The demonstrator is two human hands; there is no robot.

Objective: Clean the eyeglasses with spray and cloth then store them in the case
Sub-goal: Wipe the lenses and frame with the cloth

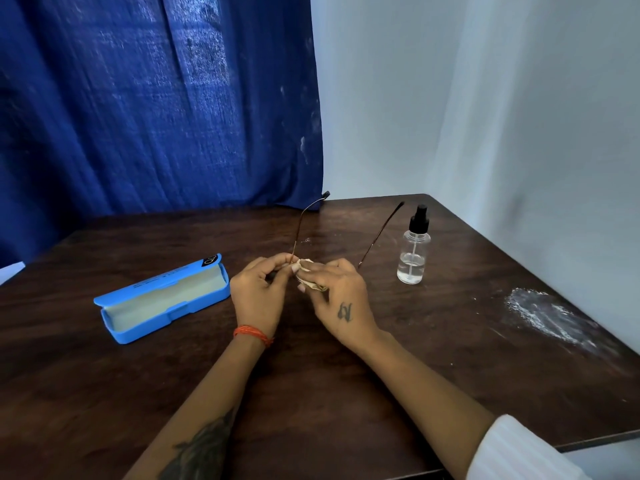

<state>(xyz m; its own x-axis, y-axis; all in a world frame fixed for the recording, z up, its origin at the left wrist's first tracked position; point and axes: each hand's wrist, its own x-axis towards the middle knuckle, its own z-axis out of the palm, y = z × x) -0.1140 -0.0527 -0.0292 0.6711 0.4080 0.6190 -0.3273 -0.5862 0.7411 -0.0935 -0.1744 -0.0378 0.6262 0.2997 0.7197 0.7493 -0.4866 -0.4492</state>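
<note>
Nearest the camera two bare forearms reach in over the desk's (pixel 311 393) near edge, the left one tattooed, with a red thread (pixel 252 335) round its wrist. Past them, about the middle of the desk, the left hand (pixel 258 296) pinches one end of the eyeglasses (pixel 298 233) at the hinge, fingers curled round the frame, and the right hand (pixel 337 296) has its fingers closed on a small beige cloth (pixel 306 268) folded over a lens. The step in hand looks like the wiping. To do it well, I would keep the left hand's hold on the frame rather than on the glass, pinch the lens between the cloth's two layers, and rub lightly so the thin frame does not bend. The eyeglasses are held just above the desk between the two hands. Their front is hidden by fingers and cloth, and only the two slim metal arms show, spread open and pointing toward the far edge, each with a dark tip. The blue case (pixel 162 299) lies open toward the left edge, pale lining up, ready to take them. Toward the far right corner stands the clear spray bottle (pixel 413 251) with a black pump top, upright and partly full.
</note>
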